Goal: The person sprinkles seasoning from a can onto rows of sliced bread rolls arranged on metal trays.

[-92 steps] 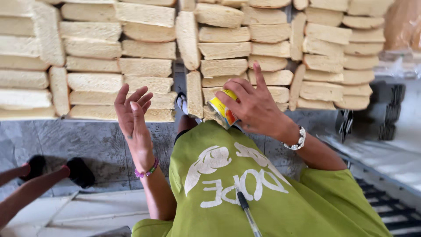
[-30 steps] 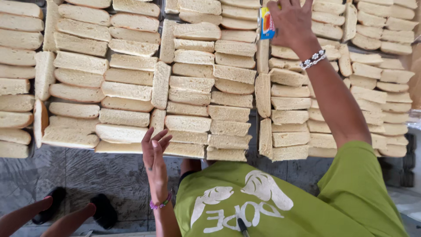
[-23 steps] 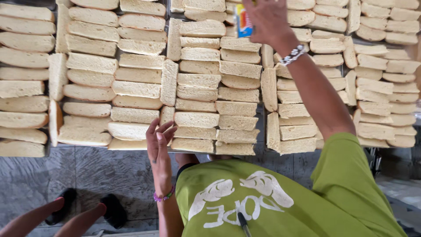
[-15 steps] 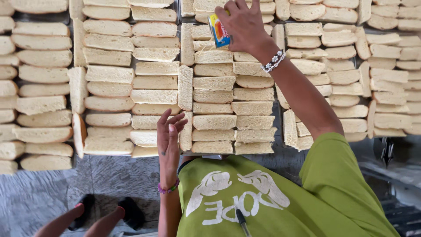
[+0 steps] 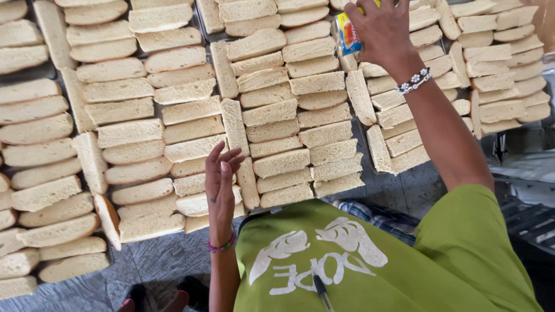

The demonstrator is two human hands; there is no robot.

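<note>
Rows of pale sliced bread [image 5: 277, 110] lie packed on trays in front of me. My right hand [image 5: 384, 32] reaches far over them at the top and grips a small yellow, blue and red packet [image 5: 347, 32]; a beaded bracelet sits on that wrist. My left hand [image 5: 221, 182] hovers low at the near edge of the bread with fingers apart, holding nothing; a pink bead bracelet circles its wrist. My green printed shirt [image 5: 370, 266] fills the lower right, with a pen clipped at the collar.
A grey stone floor [image 5: 162, 263] shows below the trays. Another person's feet [image 5: 156, 300] in dark sandals show at the bottom edge. Dark metal racks [image 5: 532, 219] and plastic-covered items stand at the right.
My right hand has risen from chest height and stretched out over the far bread with the packet. The left hand stayed low and open. The view shifted across the trays.
</note>
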